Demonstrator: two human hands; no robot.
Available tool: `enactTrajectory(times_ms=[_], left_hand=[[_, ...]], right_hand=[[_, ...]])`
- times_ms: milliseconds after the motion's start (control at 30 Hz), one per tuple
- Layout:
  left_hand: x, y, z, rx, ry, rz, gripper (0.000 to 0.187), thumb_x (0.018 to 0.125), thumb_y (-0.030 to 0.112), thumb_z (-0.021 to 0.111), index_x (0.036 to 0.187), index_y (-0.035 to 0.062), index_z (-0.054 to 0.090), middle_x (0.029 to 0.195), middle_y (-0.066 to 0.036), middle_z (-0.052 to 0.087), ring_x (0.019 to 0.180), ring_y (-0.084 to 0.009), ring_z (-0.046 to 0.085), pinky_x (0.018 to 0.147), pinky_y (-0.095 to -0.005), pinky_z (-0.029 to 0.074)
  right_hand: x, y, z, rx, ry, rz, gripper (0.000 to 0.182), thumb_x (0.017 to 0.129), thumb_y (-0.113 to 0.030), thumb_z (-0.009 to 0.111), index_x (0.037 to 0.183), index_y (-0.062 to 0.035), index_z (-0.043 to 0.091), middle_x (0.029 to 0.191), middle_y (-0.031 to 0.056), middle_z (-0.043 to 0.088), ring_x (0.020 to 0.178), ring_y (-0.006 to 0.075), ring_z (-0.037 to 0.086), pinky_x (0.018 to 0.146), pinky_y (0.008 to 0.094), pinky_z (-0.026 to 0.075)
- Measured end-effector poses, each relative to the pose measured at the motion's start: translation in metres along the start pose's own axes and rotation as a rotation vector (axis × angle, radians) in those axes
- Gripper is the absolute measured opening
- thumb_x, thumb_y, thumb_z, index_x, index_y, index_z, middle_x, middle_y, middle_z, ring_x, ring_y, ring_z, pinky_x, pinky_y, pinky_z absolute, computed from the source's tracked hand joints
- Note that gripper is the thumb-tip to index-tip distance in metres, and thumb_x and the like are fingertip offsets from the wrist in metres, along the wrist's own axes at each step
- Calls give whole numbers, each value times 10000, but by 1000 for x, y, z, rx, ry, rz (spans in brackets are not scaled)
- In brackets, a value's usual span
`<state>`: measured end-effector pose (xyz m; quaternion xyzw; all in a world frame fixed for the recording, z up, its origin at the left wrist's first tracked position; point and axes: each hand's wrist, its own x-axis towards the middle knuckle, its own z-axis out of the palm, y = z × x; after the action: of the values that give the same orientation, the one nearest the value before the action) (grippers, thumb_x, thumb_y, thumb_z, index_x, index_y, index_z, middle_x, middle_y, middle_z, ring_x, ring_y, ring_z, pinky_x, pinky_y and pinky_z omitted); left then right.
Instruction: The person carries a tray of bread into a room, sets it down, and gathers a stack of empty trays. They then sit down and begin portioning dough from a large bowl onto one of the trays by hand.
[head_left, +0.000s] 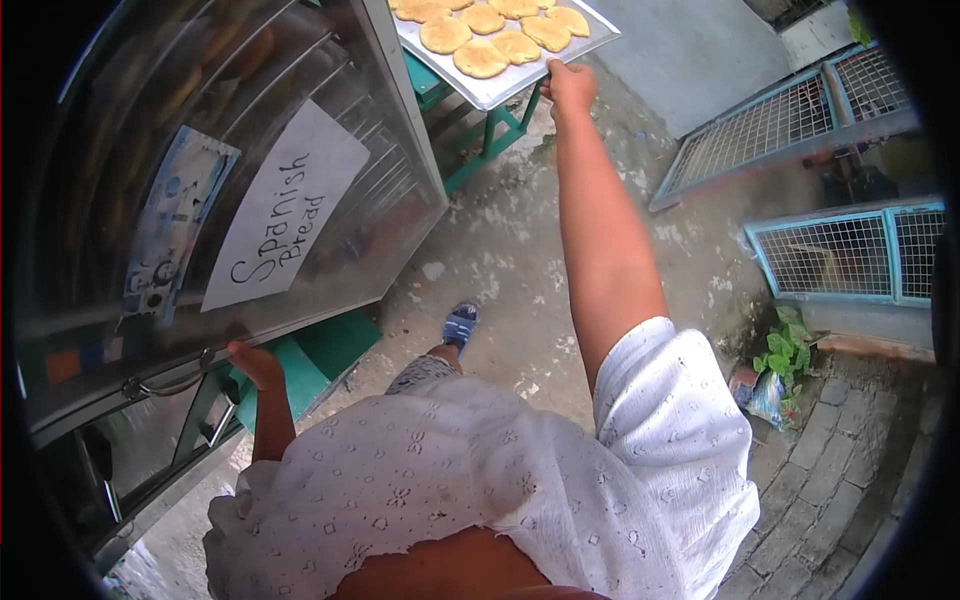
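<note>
My right hand [571, 90] is stretched far forward, its fingers closed at the near edge of a metal baking tray [600, 38]. Flat golden rounds of bread [481, 58] lie on the tray in rows. My left hand [258, 366] is low at the left, by the bottom edge of a glass-fronted display case [400, 235]. One finger there points outward and the others are mostly hidden. Close to it is a curved metal handle [165, 385]. On the glass hangs a paper sign [285, 215] reading "Spanish Bread", beside a printed strip [180, 215].
A green frame [490, 140] stands beneath the tray, and a green panel [335, 355] below the case. Blue-framed mesh panels [825, 258] are at the right. A leafy plant [787, 345] grows beside paving blocks [825, 430]. My slippered foot [460, 326] is on the concrete floor [500, 245].
</note>
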<state>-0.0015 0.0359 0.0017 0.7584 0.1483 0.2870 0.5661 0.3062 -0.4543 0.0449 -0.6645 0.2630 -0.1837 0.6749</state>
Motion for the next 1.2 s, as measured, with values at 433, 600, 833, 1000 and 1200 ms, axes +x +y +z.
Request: enactTrajectory(times_ms=[433,600,833,1000,1200], left_hand=[[3,-10,6,50,181,32,876,815,687,230,1038,-124,476,1065,-173,508,935,-236,500,817,-347,413],[2,2,10,300,173,87,832,853,638,172,864,-115,526,842,-172,561,750,-219,510,692,-334,426],[7,1,7,230,160,59,895,825,678,168,1002,-137,493,992,-180,535,887,-231,507,803,-338,416],[7,11,12,379,208,123,805,872,612,159,701,-92,509,714,-145,533,657,-224,482,638,-351,419],[3,-17,-6,714,189,332,616,944,432,194,780,-78,498,795,-182,534,715,-266,505,690,-375,410]], right_hand=[[-9,-116,44,132,-826,-108,521,703,-195,635,1155,-6,460,928,142,597,751,212,588,659,319,488],[43,-8,1,-251,381,-232,398,682,-98,668,1009,51,499,844,162,578,645,172,576,483,272,472],[46,16,-3,-297,264,-170,239,590,-136,669,673,60,560,694,167,591,586,280,581,546,391,451],[54,17,4,-151,273,-41,195,597,-99,634,551,47,513,637,159,581,484,263,541,506,372,429],[29,-40,8,324,140,13,145,664,-42,584,688,77,507,573,102,495,374,191,443,327,323,299]])
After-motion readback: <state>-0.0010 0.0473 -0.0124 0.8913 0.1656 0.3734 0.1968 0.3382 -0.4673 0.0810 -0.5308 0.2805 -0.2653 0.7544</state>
